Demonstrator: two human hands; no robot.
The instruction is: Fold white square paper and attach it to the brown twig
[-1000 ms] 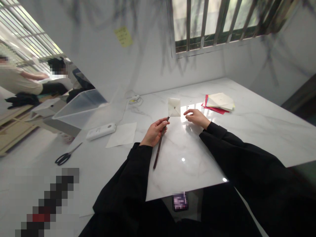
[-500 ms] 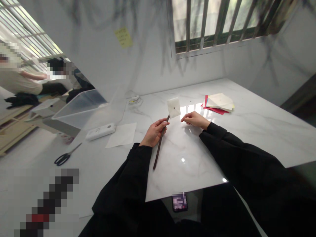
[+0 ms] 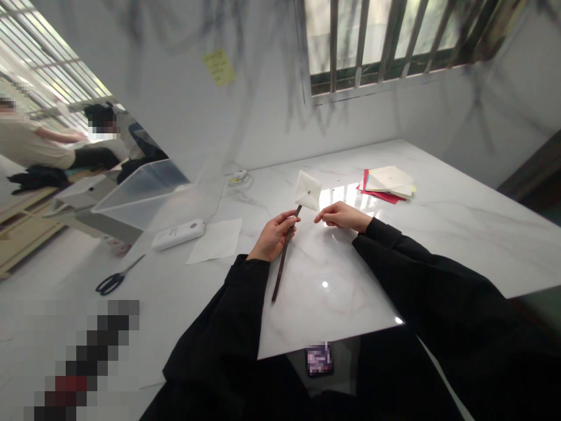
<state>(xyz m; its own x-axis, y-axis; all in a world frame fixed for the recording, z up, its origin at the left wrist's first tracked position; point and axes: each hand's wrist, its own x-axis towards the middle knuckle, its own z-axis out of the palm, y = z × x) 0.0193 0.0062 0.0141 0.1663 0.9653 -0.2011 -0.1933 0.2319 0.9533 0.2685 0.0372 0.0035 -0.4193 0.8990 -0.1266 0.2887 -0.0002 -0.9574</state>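
Note:
My left hand point(image 3: 276, 235) is closed around the dark, slim stick of a small paper pinwheel point(image 3: 308, 190). Its cream-white folded paper head sits at the stick's upper end, with a small dark pin at the centre. The stick's lower end point(image 3: 279, 280) slants down toward the table's front edge. Just right of and below the pinwheel head is my right hand point(image 3: 344, 216), with the index finger stretched toward it and the other fingers loosely curled. That hand holds nothing, and its fingertip appears apart from the paper.
A stack of coloured paper point(image 3: 388, 182) lies on the marble-patterned table at right. On the left are a white sheet point(image 3: 215, 241), a white oblong device point(image 3: 179, 234), scissors point(image 3: 114, 281) and a clear plastic bin point(image 3: 140, 193). A person point(image 3: 39, 140) sits in the far left background.
The pinwheel's paper head has turned a little about its pin. My right hand has shifted slightly left and down, with its index finger further out. The left hand keeps its place.

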